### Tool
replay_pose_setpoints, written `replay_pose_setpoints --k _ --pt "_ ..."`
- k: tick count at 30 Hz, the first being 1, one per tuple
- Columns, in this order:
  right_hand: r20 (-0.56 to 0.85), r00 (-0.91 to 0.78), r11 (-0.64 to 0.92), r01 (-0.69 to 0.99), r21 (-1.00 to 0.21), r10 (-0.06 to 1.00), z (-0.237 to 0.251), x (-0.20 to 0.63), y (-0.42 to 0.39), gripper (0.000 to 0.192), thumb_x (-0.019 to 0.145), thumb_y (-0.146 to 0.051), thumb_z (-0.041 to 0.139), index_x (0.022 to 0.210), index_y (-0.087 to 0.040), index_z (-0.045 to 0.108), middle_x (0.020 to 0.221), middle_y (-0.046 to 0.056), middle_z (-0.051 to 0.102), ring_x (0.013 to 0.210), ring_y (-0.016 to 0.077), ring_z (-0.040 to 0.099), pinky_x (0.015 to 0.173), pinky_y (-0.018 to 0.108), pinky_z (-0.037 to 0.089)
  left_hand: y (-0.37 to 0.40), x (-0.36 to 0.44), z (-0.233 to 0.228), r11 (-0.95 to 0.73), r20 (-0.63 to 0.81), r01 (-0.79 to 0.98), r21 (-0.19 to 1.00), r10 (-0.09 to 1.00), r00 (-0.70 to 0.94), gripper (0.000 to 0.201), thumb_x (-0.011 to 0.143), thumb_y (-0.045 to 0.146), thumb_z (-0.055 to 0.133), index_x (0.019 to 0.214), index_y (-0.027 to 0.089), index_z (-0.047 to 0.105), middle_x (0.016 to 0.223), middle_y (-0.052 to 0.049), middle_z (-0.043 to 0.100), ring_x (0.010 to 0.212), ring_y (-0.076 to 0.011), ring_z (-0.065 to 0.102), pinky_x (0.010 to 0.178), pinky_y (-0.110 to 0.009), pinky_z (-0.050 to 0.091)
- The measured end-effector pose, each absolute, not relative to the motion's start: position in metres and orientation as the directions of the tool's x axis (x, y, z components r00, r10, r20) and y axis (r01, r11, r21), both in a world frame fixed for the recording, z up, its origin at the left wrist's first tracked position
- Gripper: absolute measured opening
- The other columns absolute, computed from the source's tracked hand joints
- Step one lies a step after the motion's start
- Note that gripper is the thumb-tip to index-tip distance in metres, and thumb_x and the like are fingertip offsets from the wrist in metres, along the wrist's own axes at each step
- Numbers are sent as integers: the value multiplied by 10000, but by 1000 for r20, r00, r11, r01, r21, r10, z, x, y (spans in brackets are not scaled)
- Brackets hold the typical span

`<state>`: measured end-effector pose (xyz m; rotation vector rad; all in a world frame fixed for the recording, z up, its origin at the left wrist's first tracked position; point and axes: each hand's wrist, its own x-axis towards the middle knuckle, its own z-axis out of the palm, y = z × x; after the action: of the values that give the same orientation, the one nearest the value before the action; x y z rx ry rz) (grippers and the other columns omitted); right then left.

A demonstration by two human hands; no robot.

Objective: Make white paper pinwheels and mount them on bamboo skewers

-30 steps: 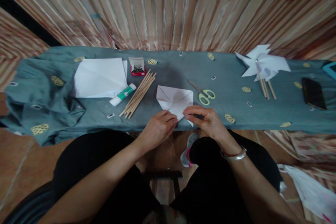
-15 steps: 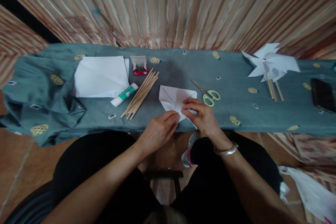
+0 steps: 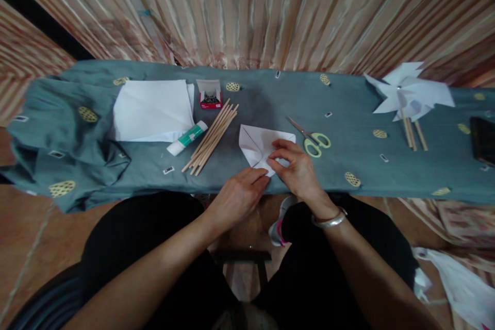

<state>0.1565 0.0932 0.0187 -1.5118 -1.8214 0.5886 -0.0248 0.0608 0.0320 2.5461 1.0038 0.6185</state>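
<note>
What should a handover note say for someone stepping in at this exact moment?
Left hand: fingertips pressing the near corner of the folded white paper.
Right hand: pinching a flap over the paper's middle.
Paper lies on the grey cloth, creased, flaps partly folded in.
Sticks, glue stick and pin box lie left; scissors right.
Done: finished pinwheels at far right.
Left: this paper has no pin or stick yet.
</note>
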Motion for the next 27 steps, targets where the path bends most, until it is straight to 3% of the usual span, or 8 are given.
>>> replay_pose_setpoints --k 8,27 --pt "234 -84 225 696 -682 969 20 153 92 85 781 -180 634 726 -197 696 1108 118 658 1055 261 610 969 445 471 61 -24 34 -697 250 555 454 698 671 167 917 130 462 1007 119 602 1076 -112 643 958 -215 616 851 -366 557" --pt "225 -56 201 687 -698 973 20 151 91 51 774 -207 615 804 -215 656 1164 106 651 1097 274 597 993 483 444 61 -25 33 -690 251 555 464 704 665 198 919 109 439 1031 124 601 1090 -113 643 980 -215 612 848 -370 560"
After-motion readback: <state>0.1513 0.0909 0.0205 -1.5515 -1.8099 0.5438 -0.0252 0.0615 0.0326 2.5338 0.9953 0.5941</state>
